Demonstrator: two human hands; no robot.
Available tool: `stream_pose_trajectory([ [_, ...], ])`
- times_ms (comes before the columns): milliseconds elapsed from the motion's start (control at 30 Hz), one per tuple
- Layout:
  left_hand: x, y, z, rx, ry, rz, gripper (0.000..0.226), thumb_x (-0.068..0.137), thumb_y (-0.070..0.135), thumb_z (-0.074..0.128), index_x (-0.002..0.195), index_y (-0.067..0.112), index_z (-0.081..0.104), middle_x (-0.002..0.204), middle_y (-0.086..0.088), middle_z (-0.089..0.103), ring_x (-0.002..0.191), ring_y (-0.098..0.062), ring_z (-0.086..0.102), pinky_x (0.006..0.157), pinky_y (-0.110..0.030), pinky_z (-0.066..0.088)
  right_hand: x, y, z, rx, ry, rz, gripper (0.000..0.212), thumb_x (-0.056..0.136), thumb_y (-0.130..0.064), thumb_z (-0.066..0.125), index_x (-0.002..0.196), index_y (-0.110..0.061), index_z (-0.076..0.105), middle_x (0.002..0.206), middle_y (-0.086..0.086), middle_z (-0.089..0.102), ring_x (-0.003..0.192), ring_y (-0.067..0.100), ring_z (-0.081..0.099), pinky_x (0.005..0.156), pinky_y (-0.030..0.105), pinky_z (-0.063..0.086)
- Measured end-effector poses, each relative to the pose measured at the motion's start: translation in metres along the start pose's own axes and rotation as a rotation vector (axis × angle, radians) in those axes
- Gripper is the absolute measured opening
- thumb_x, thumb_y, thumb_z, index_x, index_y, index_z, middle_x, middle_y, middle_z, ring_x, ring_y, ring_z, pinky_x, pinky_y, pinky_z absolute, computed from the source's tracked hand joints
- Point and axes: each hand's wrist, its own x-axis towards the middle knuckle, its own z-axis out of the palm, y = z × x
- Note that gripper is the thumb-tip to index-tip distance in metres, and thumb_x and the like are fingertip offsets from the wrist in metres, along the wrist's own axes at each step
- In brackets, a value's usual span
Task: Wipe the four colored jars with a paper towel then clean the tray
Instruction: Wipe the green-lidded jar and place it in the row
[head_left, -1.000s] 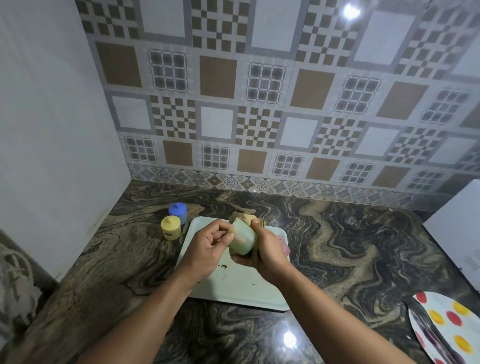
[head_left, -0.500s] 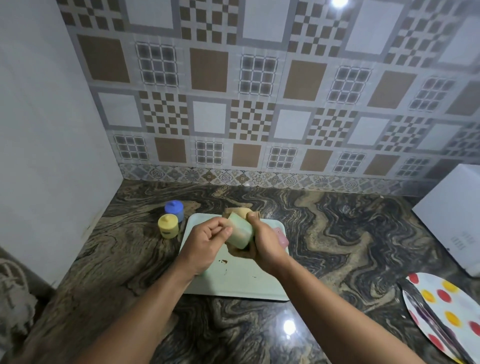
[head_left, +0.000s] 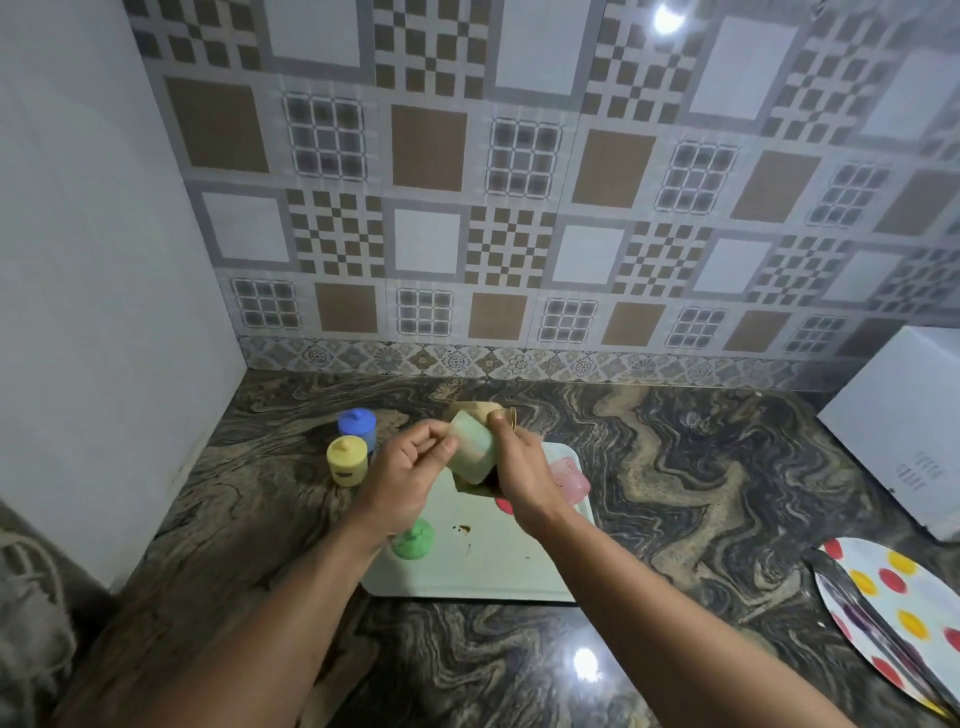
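Both hands are closed: the green jar is gripped between left hand and right hand, brown paper towel pinched against it by the right.

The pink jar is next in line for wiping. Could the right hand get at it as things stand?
Probably not yet. The pink jar lies on the tray right beside the right hand with nothing between, but that hand is full, holding the paper towel around the green jar.

Dark marbled stone counter fills the lower frame. Patterned tile wall, brown, white and checkered squares, runs from 10 to 2 o'clock. Plain white wall at 9 o'clock. Lamp glare on tiles at 1 o'clock.
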Motion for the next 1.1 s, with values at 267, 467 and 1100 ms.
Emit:
stream_pose_trajectory([
  [267,0.009,0.000,-0.020,-0.120,-0.039,-0.114,0.016,0.099,-0.001,0.056,0.105,0.009,0.067,0.096,-0.001,0.074,0.092,-0.015,0.061,0.080,-0.027,0.048,-0.004,0.026,0.014,-0.698,0.026,-0.855,0.042,0.106,-0.020,0.042,0.141,-0.012,0.062,0.138,0.002,0.062,0.130,0.014,0.058,0.110,0.026,0.045],
  [467,0.009,-0.006,-0.033,-0.028,-0.084,-0.027,0.011,0.092,0.016,0.065,0.101,0.011,0.069,0.095,-0.006,0.076,0.091,-0.016,0.069,0.087,-0.034,0.055,0.008,-0.004,0.025,-0.025,-0.026,0.058,0.037,0.112,-0.033,0.043,0.106,-0.016,0.075,0.098,0.013,0.076,0.083,0.023,0.072,0.083,0.053,0.063],
  [1100,0.047,-0.011,-0.049,0.009,0.012,-0.106,0.013,0.096,0.013,0.065,0.104,0.021,0.073,0.098,-0.003,0.078,0.093,-0.018,0.071,0.086,-0.037,0.056,0.037,-0.022,0.039,-0.280,0.032,-0.323,0.034,0.112,-0.026,0.043,0.113,-0.031,0.077,0.116,-0.005,0.076,0.105,0.008,0.070,0.097,0.037,0.057],
])
